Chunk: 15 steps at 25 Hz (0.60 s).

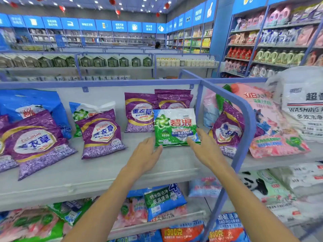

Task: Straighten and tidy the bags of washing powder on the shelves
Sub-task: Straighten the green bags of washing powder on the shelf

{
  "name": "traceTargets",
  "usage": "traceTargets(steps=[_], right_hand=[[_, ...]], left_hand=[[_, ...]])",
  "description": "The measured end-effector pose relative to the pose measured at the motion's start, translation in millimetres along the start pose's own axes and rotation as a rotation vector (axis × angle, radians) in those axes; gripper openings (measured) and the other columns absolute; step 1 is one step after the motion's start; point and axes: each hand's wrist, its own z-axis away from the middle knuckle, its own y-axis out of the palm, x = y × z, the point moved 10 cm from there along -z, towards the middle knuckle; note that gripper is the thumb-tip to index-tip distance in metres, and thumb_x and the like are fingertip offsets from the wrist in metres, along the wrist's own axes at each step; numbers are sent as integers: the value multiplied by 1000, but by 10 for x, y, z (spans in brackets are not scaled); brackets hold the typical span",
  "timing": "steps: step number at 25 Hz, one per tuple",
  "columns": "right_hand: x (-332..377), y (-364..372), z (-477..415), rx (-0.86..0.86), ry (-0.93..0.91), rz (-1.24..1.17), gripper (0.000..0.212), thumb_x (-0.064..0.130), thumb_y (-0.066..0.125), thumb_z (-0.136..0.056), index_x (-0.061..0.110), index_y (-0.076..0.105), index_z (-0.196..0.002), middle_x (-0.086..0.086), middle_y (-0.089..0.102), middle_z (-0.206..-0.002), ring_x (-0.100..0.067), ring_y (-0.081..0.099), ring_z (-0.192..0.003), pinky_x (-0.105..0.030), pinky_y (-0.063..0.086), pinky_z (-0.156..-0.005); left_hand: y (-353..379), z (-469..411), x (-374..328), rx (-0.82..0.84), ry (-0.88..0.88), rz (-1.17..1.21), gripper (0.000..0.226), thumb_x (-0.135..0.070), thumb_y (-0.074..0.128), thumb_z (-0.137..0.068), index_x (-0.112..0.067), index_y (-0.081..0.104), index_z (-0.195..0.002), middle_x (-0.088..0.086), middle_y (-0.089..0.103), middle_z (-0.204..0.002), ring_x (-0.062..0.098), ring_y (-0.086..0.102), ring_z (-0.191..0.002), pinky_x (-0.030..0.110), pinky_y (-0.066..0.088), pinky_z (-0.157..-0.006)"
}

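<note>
2 hands (146,154) (207,150) at green bag (174,126) btm.

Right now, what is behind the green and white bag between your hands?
At least two purple bags stand there, one behind the other. Only their tops show. The green and white bag covers their lower parts, so I cannot tell whether anything else sits behind it.

Blue sign panels (87,24) band the shop walls from 10 to 1 o'clock. At 12 o'clock, ceiling spotlights (70,0) shine among red lanterns (118,12). Tall bottle shelving (262,55) stands at 2 o'clock, and a low aisle shelf (111,68) of green boxes at 11.
</note>
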Motion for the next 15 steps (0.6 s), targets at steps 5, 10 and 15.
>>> traceTargets(steps=[5,10,15], right_hand=[[-245,48,-491,30,33,15,50,45,56,-98,22,49,-142,-6,60,-140,-31,55,-127,-41,46,-95],[-391,50,-627,23,3,-15,44,42,58,-98,22,52,-136,-6,64,-131,-31,59,-120,-42,49,-90],[-417,83,-625,23,-36,-62,35,40,58,-98,26,55,-130,1,65,-123,-27,60,-111,-39,49,-84]], left_hand=[[124,-597,142,-37,-207,324,54,-43,57,-101,-14,44,-145,-4,56,-133,23,54,-127,26,37,-93],[400,-1035,386,-100,-514,777,43,-41,82,-83,-20,59,-113,-4,71,-112,14,67,-96,33,53,-88],[480,-1094,498,-101,-627,967,35,-14,91,-73,-12,70,-100,9,80,-93,27,78,-83,47,63,-84]])
